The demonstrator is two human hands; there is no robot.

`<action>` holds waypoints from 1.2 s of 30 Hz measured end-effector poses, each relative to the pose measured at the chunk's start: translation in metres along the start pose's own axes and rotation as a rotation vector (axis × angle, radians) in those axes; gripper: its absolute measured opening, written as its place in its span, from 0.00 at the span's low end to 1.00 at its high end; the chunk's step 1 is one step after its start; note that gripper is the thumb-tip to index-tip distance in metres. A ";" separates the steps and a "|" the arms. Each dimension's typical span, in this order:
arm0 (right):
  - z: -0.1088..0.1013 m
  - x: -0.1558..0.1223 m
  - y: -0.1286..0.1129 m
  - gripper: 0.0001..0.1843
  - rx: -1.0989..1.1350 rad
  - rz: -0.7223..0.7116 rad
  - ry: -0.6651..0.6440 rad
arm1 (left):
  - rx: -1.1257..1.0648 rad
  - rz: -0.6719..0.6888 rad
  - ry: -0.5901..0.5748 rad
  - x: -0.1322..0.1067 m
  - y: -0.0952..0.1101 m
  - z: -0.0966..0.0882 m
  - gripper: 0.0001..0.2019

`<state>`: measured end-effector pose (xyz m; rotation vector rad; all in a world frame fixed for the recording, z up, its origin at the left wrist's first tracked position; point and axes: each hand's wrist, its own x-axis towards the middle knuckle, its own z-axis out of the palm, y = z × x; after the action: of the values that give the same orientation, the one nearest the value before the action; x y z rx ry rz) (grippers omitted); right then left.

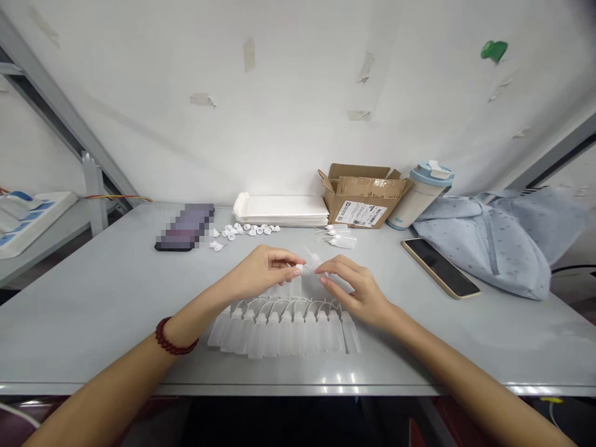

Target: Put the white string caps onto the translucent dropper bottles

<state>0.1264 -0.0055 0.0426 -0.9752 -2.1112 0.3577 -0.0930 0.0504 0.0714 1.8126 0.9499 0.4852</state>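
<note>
Pinched in my left hand [267,270] is a small white cap [298,269] with a thin spout pointing toward my other hand. The fingertips of my right hand [356,285] are closed near the spout's end; what they grip is too small to make out. A clear, thin piece [314,256] shows between the two hands. Below them, several translucent squeeze bottles [284,335] lie side by side, with white caps and curved spout tubes pointing away from me. Another translucent bottle [295,287] is partly hidden under my left hand.
Loose white caps [254,230] lie at the back, beside a pixelated phone [186,228]. Behind are white trays [282,208], a cardboard box [363,195] and a tumbler [419,195]. More small bottles [342,239] lie before the box. A phone [440,267] and blue bag [493,242] are right.
</note>
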 end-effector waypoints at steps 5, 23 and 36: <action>0.001 0.001 -0.005 0.06 0.129 0.112 -0.040 | -0.057 0.010 0.008 -0.001 0.003 0.002 0.17; -0.004 0.002 -0.010 0.08 0.555 0.412 -0.225 | -0.051 0.066 -0.150 -0.005 0.010 0.006 0.11; -0.002 0.001 -0.013 0.09 0.656 0.473 -0.176 | -0.040 0.200 0.152 -0.004 0.004 0.018 0.07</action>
<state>0.1206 -0.0132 0.0516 -1.0420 -1.6898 1.3176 -0.0820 0.0358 0.0677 1.8634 0.8570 0.7703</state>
